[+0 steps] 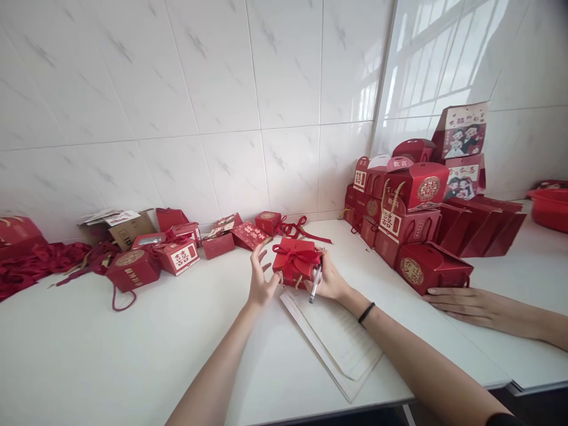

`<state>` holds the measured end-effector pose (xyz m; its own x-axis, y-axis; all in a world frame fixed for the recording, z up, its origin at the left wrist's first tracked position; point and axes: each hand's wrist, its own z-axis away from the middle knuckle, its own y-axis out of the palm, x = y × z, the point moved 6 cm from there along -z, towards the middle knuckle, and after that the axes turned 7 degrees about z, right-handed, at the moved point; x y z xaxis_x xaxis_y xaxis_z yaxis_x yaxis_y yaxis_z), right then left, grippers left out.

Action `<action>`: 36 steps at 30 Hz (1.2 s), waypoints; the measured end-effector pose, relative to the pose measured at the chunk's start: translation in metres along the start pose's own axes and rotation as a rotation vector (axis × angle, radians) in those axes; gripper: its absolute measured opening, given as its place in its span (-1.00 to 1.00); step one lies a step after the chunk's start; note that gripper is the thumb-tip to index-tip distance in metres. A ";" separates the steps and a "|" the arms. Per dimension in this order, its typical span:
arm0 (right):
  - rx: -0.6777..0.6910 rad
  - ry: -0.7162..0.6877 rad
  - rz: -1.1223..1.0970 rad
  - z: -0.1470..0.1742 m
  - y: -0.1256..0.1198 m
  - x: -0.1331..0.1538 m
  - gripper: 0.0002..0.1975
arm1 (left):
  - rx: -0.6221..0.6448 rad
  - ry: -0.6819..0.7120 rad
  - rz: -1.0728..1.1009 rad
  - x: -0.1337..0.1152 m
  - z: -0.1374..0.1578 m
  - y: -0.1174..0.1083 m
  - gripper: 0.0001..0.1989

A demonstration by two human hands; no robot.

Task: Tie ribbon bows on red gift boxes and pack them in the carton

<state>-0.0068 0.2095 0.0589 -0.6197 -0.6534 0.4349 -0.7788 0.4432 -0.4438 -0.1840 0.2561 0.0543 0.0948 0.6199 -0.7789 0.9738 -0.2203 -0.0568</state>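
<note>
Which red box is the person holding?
The red box with a ribbon bow, between the left hand and right hand; the other boxes sit behind or to the sides.

Smooth card on the held box (279,253), topped by a glossy, satiny cloth bow (302,255)! Clear plastic glints on the pen (316,286), matt paper in the sheets (335,331) nearby. Far side, glossy tiles (288,160) catch reflections; far right, a smooth plastic basin (550,210); left, crumpled cloth ribbons (48,263).

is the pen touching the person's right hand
Touching. The head view shows it: the pen lies against the fingers of the right hand, held beside the bow-tied red box.
</note>
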 end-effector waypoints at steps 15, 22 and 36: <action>0.040 0.068 0.038 0.002 -0.002 0.002 -0.76 | 0.082 0.315 -0.434 -0.010 0.002 -0.003 0.01; -0.019 0.374 -0.042 0.007 0.007 0.013 -0.74 | 0.017 0.105 -0.465 0.018 0.005 -0.005 0.08; -0.067 0.430 -0.110 0.011 0.015 0.018 -0.75 | 0.156 0.356 -0.583 0.002 0.006 0.009 0.00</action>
<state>-0.0284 0.1977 0.0521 -0.5055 -0.3903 0.7695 -0.8383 0.4336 -0.3307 -0.1768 0.2505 0.0484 -0.3463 0.8728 -0.3439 0.8480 0.1343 -0.5127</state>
